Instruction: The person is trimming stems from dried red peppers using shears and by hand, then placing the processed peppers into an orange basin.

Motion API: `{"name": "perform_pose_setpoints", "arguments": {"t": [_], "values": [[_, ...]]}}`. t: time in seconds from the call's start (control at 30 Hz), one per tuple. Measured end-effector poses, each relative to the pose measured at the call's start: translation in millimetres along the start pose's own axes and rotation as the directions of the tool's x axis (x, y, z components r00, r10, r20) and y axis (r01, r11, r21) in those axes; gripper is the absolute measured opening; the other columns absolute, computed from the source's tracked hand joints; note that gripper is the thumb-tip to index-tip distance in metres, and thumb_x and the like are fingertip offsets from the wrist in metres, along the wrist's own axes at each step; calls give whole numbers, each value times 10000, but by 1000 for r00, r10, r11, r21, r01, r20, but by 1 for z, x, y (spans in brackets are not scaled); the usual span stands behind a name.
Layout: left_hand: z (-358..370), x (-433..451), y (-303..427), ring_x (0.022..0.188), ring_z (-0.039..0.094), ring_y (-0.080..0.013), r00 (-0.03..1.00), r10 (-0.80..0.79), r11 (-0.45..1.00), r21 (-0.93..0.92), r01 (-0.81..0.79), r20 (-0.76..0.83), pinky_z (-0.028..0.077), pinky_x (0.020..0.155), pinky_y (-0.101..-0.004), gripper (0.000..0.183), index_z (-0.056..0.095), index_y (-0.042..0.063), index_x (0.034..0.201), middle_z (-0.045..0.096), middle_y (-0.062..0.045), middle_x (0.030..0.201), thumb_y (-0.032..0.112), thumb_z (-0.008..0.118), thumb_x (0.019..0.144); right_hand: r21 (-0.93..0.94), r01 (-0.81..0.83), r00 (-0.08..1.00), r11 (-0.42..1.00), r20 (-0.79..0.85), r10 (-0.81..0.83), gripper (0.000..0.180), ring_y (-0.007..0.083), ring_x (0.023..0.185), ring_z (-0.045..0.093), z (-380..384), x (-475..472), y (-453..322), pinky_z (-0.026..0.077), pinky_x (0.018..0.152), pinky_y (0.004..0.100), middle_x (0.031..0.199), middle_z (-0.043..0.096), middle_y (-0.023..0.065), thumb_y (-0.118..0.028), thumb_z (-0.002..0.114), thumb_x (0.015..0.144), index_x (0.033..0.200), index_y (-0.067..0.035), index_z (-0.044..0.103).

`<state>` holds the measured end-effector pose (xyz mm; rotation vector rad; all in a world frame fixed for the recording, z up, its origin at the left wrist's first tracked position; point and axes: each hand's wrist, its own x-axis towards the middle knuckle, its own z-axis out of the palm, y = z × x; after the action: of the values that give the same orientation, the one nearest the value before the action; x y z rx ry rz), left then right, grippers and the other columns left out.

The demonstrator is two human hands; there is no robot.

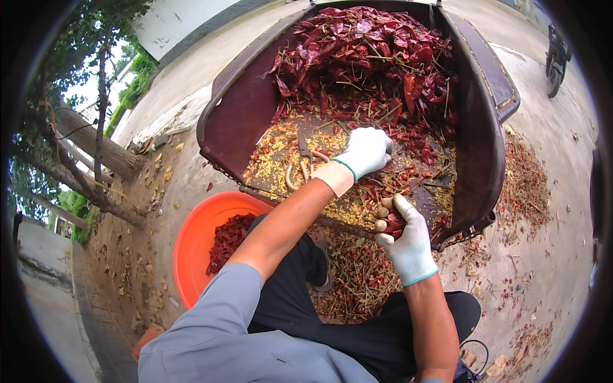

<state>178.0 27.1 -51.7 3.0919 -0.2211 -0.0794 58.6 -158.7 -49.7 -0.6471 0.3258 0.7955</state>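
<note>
My left hand (366, 152), in a white knit glove, reaches over the bed of a dark red cart (239, 119); its fingertips are partly hidden at the bits of chilli there, so its grip is unclear. My right hand (403, 232), gloved too, with dirty fingertips, is closed around dried red chilli pieces (393, 225) at the bed's near edge. A heap of dried red chillies (364, 52) with stems fills the far end. Scissors (303, 151) with pale handles lie among yellow seeds (273, 158), left of my left hand.
An orange basin (191, 249) holding cut chilli pieces (232, 239) stands at the left, beside my leg. Stems and scraps (359, 277) lie between my feet, and another pile (524, 186) lies right of the cart. Trees (96, 139) stand left; a motorbike (557, 62) is far right.
</note>
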Motion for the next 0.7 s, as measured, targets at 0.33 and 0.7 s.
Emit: {"name": "perform_pose_setpoints", "arguments": {"t": [0.33,0.7], "values": [[-32,-53,-8,909,695,-268,960,-141,884,-468,12,-241,543,816,-389,196,712,65,998,711,-116,962,227,703,888,20,23,1000,1000,9,-23,331,167,695,627,-6,4,1,409,507,259,880,662,50,-397,514,1051,1052,-83,615],[-53,-81,-10,865,693,-180,979,-96,754,-655,-46,-179,547,789,-332,237,731,55,1118,729,-94,993,201,651,950,126,51,999,991,-2,-51,513,185,710,608,-2,5,-3,430,529,286,913,638,59,-531,398,1061,1082,-60,600]]}}
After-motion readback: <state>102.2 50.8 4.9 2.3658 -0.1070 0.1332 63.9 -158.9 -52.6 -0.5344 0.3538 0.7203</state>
